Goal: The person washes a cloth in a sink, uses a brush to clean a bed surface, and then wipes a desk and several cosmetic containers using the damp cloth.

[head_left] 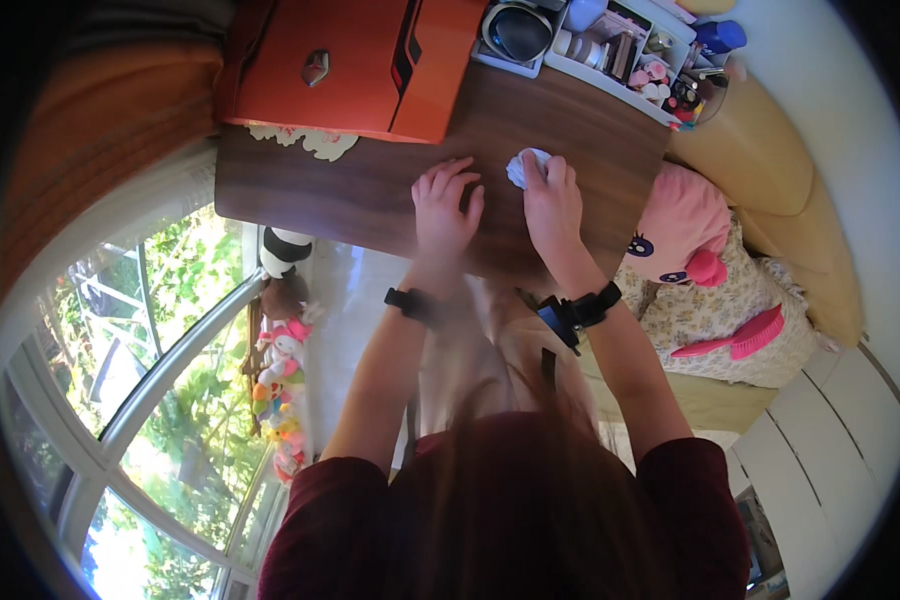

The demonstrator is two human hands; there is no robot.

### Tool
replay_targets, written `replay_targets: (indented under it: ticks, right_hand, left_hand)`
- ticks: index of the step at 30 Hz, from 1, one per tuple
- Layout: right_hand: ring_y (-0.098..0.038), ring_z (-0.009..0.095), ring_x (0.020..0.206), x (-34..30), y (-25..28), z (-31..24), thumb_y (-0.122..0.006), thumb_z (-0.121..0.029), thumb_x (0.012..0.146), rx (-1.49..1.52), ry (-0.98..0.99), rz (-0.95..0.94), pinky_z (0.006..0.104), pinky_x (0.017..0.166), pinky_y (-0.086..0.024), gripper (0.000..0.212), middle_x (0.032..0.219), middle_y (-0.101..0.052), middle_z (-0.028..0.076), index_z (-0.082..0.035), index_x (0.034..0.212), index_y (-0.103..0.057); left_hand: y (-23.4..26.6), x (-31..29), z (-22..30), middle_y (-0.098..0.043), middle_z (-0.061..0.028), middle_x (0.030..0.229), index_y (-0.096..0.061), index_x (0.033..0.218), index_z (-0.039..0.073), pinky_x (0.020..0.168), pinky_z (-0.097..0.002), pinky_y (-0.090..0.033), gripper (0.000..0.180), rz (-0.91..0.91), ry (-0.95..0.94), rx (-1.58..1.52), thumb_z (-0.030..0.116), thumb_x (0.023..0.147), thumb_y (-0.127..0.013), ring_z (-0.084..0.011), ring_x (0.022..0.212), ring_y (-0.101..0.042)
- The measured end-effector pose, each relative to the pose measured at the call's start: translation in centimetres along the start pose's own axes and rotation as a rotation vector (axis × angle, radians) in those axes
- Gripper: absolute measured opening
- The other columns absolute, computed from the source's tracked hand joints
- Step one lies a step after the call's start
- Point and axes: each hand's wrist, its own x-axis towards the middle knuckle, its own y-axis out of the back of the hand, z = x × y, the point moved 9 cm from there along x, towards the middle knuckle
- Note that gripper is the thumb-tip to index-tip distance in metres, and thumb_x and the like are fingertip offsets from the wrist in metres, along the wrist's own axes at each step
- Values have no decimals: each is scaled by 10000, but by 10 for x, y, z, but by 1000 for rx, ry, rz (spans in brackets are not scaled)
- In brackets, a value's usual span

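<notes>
My right hand (554, 206) is closed on a crumpled white cloth (517, 170) and presses it against the brown wooden tabletop (340, 190). Whether it is fabric or paper tissue I cannot tell for sure. A short way to the left, my left hand (444, 210) lies palm down at the table's near edge, fingers stretched and thumb apart, holding nothing. Both wrists wear black straps, and the right one carries a dark device (560, 322).
A large orange case (340, 70) stands at the back left, partly over a cream lace-edged mat (320, 144). White organizers (610, 80) with cosmetics fill the back right. To the right are a pink plush cushion (682, 215) and a pink hairbrush (755, 335); stuffed toys (282, 350) line the window.
</notes>
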Motion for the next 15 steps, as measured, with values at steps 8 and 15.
replay_targets:
  ticks: [8, 15]
  right_hand:
    - [-536, 305, 802, -16, -4, 7, -573, -47, 729, -17, -46, -64, 389, 625, -495, 359, 895, -489, 118, -109, 1081, -539]
    - [-545, 304, 777, 20, 6, 7, -568, -53, 735, 73, -55, -1, 400, 612, -496, 378, 890, -489, 118, -132, 1102, -522]
  left_hand:
    - [2, 1, 2, -583, -24, 1116, -602, 912, 95, 907, -373, -341, 183, 5, -11, 4, 135, 738, -642, -245, 1070, -494]
    - [1, 4, 6, -582, -29, 1121, -597, 909, 96, 906, -378, -340, 188, 6, 0, -1, 152, 736, -645, -250, 1073, -494]
